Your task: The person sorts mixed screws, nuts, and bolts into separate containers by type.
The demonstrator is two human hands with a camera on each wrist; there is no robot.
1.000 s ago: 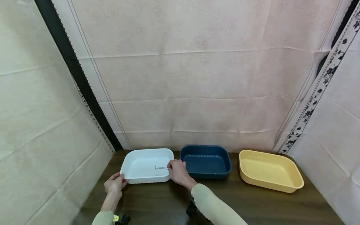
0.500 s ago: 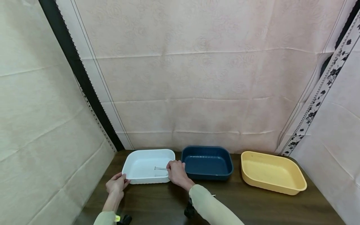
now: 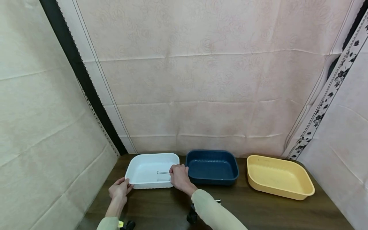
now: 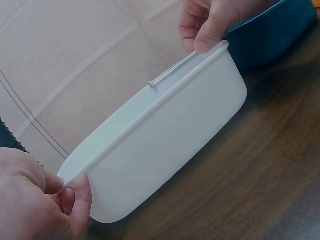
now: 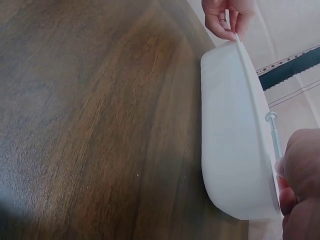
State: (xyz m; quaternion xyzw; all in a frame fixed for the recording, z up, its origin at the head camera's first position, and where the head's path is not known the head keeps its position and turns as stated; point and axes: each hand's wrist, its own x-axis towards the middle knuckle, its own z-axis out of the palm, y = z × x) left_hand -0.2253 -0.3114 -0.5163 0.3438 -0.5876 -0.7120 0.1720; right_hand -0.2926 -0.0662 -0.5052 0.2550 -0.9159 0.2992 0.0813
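My left hand (image 3: 118,189) pinches the near left corner of the white tray (image 3: 138,184), with thumb and fingers on either side of the rim. At the tray's right end, my right hand (image 3: 181,179) pinches a long metal bolt (image 3: 163,172). The bolt lies nearly level over the tray, its head pointing left, and its other end is hidden in the fingers. In the right wrist view the bolt (image 5: 275,134) shows a round head and a threaded shank. The right fingertips (image 4: 201,46) are right at the rim in the left wrist view.
A dark blue tray (image 3: 212,182) stands just right of the white one, and a yellow tray (image 3: 276,191) farther right. A small shiny metal end (image 3: 218,201) shows beside my right sleeve. Cloth walls (image 3: 201,121) enclose the wooden table (image 3: 161,210) at the back and sides.
The head view has shifted slightly. My right forearm has moved a little left, uncovering the small shiny metal end. Both hands keep their holds on the tray corner and the bolt.
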